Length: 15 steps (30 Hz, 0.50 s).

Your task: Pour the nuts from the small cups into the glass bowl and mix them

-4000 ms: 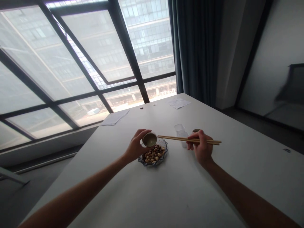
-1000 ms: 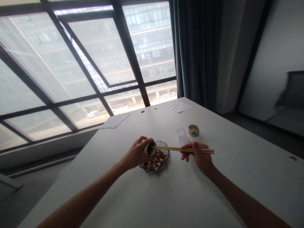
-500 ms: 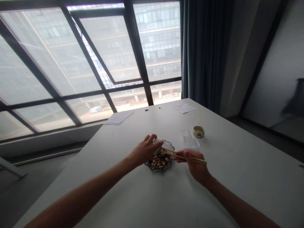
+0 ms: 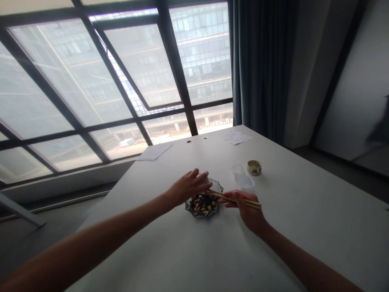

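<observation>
Your left hand (image 4: 189, 187) has its fingers curled over a mostly hidden cup (image 4: 207, 179) above the glass dish (image 4: 199, 214) of nuts (image 4: 200, 208), apparently emptying it; your right hand's (image 4: 251, 213) fingers pinch chopsticks (image 4: 217, 195) over the dish. Next calls for a steady cup.

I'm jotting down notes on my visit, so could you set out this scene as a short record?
Left hand: over the glass dish, around a pale cup, mostly hidden
Right hand: grips wooden chopsticks, tips over the dish
Dish contents: brown nuts and dark pieces
Beyond, to the right: clear plastic container; small bowl with dark lettering
Far end: papers, left and right
Surface: white table
</observation>
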Motion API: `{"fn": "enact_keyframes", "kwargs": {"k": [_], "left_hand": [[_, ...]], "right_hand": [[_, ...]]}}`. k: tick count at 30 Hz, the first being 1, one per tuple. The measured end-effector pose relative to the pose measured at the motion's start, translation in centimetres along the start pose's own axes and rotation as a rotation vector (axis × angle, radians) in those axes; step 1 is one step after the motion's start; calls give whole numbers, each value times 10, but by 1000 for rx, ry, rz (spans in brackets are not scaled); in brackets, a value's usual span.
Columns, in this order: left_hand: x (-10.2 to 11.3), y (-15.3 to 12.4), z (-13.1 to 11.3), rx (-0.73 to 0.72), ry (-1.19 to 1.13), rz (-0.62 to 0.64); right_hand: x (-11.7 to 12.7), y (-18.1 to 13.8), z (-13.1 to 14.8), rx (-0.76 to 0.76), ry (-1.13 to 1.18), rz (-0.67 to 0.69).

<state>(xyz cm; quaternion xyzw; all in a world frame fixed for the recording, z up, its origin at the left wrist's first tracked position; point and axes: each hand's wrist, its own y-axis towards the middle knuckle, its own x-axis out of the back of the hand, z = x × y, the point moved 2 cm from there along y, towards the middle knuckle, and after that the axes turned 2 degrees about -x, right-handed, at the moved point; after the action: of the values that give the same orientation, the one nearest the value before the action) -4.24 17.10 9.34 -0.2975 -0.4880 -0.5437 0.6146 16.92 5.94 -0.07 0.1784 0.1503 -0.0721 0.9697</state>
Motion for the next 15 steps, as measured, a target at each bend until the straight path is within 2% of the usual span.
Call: {"fn": "enact_keyframes", "kwargs": {"k": [5, 10, 13, 15], "left_hand": [[-4, -8, 12, 134, -131, -135], [-16, -25, 14, 281, -299, -311], [-23, -34, 10, 297, -365, -364], [-27, -37, 6, 298, -384, -376]], "right_hand": [[6, 2, 10, 37, -11, -137], [13, 0, 20, 154, -65, -175], [11, -3, 20, 262, -122, -110], [6, -5, 21, 334, -150, 6]]}}
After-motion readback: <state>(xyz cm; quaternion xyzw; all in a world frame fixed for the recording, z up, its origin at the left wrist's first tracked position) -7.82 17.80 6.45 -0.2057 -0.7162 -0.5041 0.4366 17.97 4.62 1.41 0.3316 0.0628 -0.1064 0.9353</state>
